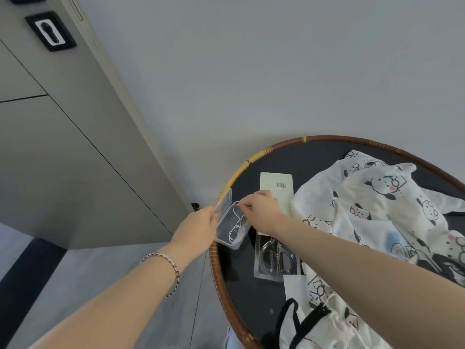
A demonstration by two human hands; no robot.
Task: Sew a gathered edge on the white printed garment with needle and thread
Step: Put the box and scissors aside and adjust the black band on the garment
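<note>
- Grey wall fills most of the frame, with a black-framed wall plate point(50, 31) in the upper left and pale floor along the lower left.
- Left hand point(195, 229), bracelet point(167, 268) on the wrist, pinches the raised lid of a little clear box point(231, 227) sitting at the left edge of the round table point(216, 268), which has a dark top and a rattan rim.
- Loose loops of white thread point(236, 222) lie in the box; the right hand point(261, 210) pinches the top end of it just above.
- Behind that hand there's a pale barcode card point(276, 185), and under the forearm, scissors point(275, 258) in a blister pack.
- Garment point(377, 205) is heaped over the right half of the table: thin white fabric, crumpled, printed with cartoon dog faces in black with pink cheeks. A black strap point(302, 321) lies across it at the bottom edge.
</note>
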